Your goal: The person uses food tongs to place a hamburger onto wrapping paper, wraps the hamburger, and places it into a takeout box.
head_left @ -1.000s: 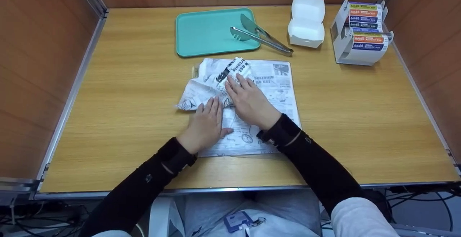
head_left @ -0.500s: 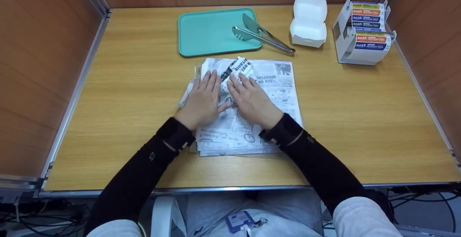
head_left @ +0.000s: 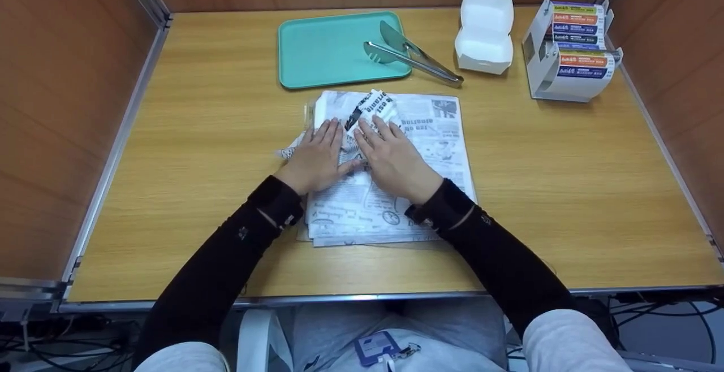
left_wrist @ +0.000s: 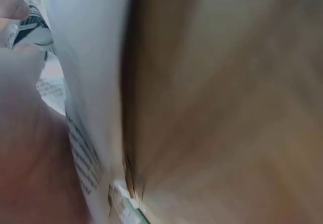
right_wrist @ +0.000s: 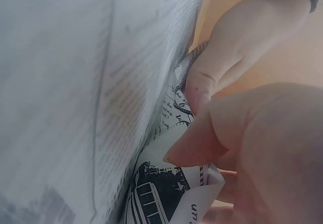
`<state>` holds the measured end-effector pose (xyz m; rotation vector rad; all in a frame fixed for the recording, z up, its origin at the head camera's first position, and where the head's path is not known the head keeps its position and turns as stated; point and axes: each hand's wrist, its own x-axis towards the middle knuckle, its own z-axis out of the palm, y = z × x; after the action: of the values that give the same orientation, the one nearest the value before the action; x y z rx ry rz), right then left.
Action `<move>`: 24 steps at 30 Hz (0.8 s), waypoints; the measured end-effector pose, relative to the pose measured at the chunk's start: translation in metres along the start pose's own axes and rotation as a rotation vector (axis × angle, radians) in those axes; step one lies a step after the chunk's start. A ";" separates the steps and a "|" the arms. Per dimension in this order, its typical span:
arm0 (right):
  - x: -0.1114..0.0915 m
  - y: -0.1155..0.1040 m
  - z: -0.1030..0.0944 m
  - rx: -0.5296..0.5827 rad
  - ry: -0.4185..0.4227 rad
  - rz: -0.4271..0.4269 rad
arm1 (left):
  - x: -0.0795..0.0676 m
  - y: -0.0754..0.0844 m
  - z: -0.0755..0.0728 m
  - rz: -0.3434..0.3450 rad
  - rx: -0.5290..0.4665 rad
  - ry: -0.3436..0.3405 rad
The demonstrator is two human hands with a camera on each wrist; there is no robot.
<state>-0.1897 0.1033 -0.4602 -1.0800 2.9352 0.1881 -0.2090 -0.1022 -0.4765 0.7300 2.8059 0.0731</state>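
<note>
My left hand (head_left: 318, 157) lies palm down on a folded newsprint-patterned wrapping paper (head_left: 370, 106), fingers straight and pointing away. Close beside it, my right hand (head_left: 393, 160) presses on the same folded paper with outstretched fingers. The two thumbs are near each other; in the right wrist view the right thumb (right_wrist: 194, 146) rests against the printed paper. A twisted paper end (head_left: 287, 152) sticks out left of the left hand. Beneath everything is a stack of newsprint sheets (head_left: 435, 151). The hands cover the middle of the folded paper, and whatever it may enclose is hidden.
Behind the stack, a green tray (head_left: 322, 50) carries the tips of metal tongs (head_left: 424, 66). An opened white clamshell box (head_left: 485, 38) stands to their right. At the back right is a white dispenser (head_left: 571, 55) with label rolls. Wooden panels surround the table (head_left: 181, 191).
The left hand has moved up from the lower left onto the folded paper beside the right hand, pushing the loose left flap inward, then slid slightly back. The right hand stays nearly still.
</note>
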 end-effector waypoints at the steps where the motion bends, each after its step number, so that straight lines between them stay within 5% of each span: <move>1: 0.000 0.000 0.000 -0.004 -0.002 0.000 | 0.000 -0.001 0.000 -0.001 0.005 0.002; 5: -0.001 0.001 -0.001 -0.002 -0.006 -0.005 | -0.007 -0.004 -0.004 -0.050 0.047 -0.010; 10: -0.001 0.004 -0.002 0.033 0.009 -0.006 | -0.030 -0.023 -0.020 -0.294 -0.037 -0.011; 12: -0.002 0.004 -0.002 0.044 0.013 0.001 | -0.039 -0.035 -0.024 -0.372 -0.154 -0.004; 17: -0.003 0.004 0.000 0.068 -0.002 0.002 | -0.055 -0.061 -0.023 -0.422 -0.549 0.013; 21: -0.003 0.003 0.001 0.063 0.023 -0.012 | -0.064 -0.068 -0.027 -0.402 -0.840 0.118; 24: -0.003 0.002 0.000 0.055 0.050 -0.013 | -0.070 -0.066 -0.037 -0.343 -1.001 0.129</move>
<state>-0.1889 0.1073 -0.4603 -1.1118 2.9570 0.0816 -0.1902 -0.1930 -0.4324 -0.0017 2.4564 1.3526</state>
